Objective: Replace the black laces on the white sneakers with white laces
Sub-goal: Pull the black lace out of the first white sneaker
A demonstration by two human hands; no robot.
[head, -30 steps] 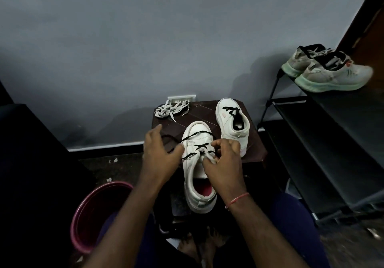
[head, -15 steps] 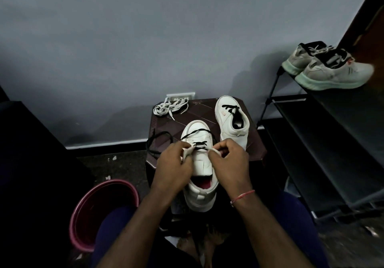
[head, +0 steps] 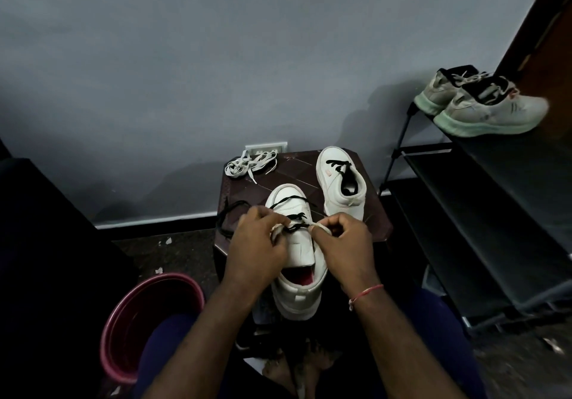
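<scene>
Sneaker – smooth white leather; stool – glossy dark wood.

The left hand and right hand cover the middle of the near sneaker, hiding where its black lace runs. A leg hides the near rim of the pink bucket; the shoe rack runs off the right edge.

View: one wide-angle head-worn camera.
Facing: forward and down, grey painted wall ahead.
Nearness: close over left hand, right hand and white leather sneaker on dark brown counter.
</scene>
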